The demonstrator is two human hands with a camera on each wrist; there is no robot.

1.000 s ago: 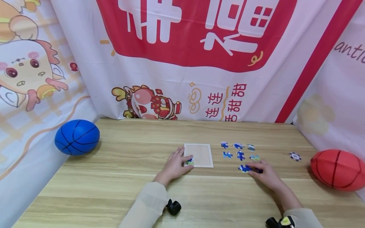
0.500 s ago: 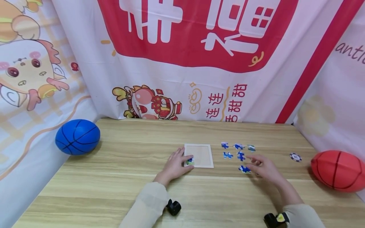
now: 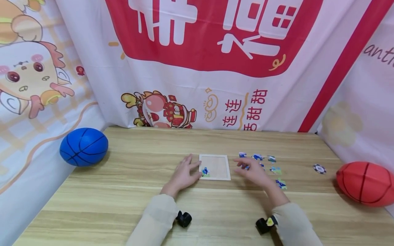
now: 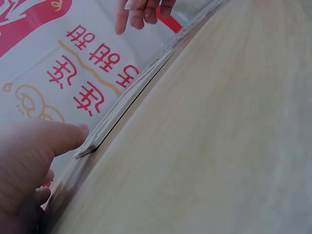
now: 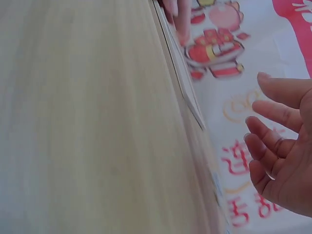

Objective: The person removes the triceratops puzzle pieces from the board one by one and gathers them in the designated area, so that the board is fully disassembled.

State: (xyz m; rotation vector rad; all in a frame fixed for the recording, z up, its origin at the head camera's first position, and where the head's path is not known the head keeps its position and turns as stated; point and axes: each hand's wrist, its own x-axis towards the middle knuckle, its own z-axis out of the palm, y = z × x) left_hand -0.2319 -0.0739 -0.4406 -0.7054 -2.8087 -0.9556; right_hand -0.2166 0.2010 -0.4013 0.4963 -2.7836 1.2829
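Observation:
A square white-rimmed puzzle tray [image 3: 228, 167] lies on the wooden table, and a jigsaw piece [image 3: 206, 172] with blue and green print sits in its lower left corner. My left hand [image 3: 184, 173] is at the tray's left rim, thumb tip right at the near corner; the thumb [image 4: 63, 137] is extended in the left wrist view. Just right of the tray hovers my right hand [image 3: 253, 172], its fingers loosely bent around nothing, as the right wrist view shows of that hand [image 5: 287, 141]. It partly hides loose jigsaw pieces behind it; others, like a green one [image 3: 276, 170], show.
A blue ball [image 3: 83, 147] stands at the table's left side and a red ball [image 3: 364, 183] at the right. A round chip [image 3: 319, 168] lies between the red ball and the pieces. A printed cloth [image 3: 184, 78] hangs behind the table.
My right hand has moved left from the near pieces towards the tray, uncovering a blue-green piece at the right. My left thumb has drawn back off the piece in the tray to the rim.

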